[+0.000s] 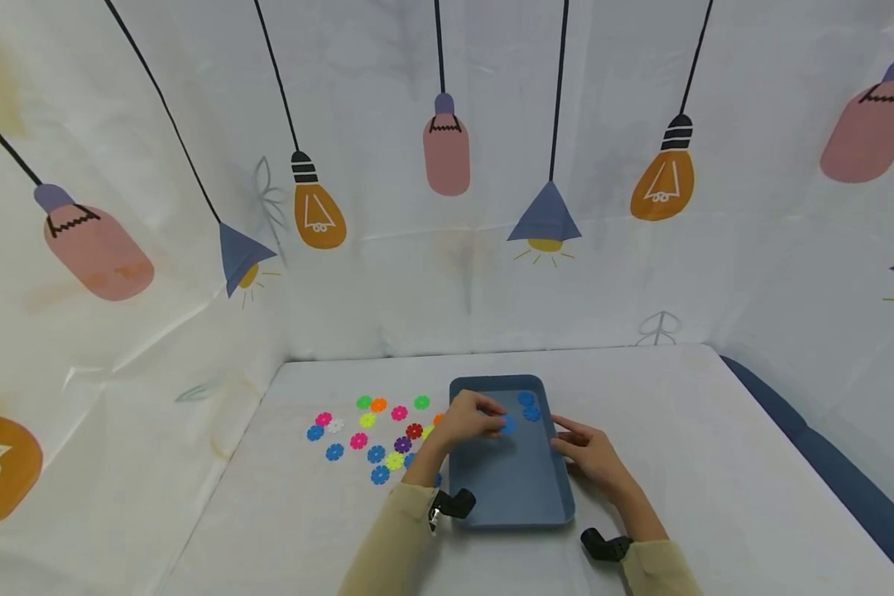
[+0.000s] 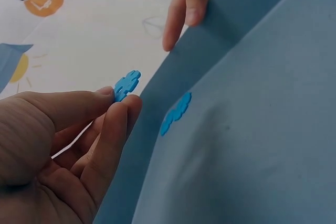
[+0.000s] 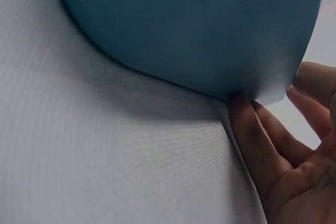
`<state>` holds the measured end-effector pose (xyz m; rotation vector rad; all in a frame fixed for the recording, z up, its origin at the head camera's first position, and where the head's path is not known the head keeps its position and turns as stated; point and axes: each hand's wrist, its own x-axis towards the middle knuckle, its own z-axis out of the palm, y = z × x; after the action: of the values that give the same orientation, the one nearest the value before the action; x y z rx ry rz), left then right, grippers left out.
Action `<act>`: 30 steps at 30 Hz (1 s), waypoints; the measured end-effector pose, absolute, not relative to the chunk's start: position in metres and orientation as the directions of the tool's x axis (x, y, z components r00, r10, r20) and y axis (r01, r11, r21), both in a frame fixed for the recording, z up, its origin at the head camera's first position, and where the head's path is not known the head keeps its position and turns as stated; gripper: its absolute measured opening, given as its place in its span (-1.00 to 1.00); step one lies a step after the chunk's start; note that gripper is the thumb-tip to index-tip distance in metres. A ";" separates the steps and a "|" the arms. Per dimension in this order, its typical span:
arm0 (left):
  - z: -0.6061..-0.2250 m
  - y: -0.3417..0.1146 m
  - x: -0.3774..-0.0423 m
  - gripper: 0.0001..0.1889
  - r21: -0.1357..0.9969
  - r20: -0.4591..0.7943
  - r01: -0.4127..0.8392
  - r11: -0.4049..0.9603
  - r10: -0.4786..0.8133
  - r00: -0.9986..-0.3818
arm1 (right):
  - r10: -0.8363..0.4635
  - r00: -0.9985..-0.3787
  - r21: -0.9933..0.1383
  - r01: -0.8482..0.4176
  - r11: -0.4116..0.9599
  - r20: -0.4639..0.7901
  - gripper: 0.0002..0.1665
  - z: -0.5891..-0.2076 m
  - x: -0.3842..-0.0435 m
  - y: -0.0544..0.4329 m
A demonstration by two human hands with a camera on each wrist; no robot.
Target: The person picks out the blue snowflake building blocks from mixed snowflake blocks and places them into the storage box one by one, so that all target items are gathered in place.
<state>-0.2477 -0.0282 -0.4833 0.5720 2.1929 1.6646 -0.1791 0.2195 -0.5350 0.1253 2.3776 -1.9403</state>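
Observation:
My left hand (image 1: 477,418) hangs over the blue-grey tray (image 1: 517,488) and pinches a blue flower-shaped plastic disc (image 2: 127,85) between thumb and fingertips. Two more blue discs (image 1: 526,398) lie inside the tray at its far right corner; the left wrist view has blue pieces (image 2: 176,115) flat on the tray floor. At the tray's right side, my right hand (image 1: 596,455) touches the outer wall and rim with extended fingers (image 3: 252,135). Its palm stays clear of the tray in the right wrist view.
Left of the tray, several notched discs (image 1: 376,454) in blue, pink, green, yellow, orange, red, purple and white lie scattered on the white table (image 1: 268,513). My left forearm partly covers some. A white curtain (image 1: 387,306) printed with lamps stands behind the table.

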 end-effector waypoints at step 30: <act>-0.496 0.014 -0.263 -0.84 0.971 -0.079 0.033 0.237 0.446 -0.892 | 0.017 -0.995 -0.948 0.102 0.301 -0.102 -0.40 -0.531 -0.180 0.220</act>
<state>-0.2626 0.0142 -0.4962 0.4426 2.1762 1.6960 -0.1803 0.2196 -0.5309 0.1130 2.4750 -1.8120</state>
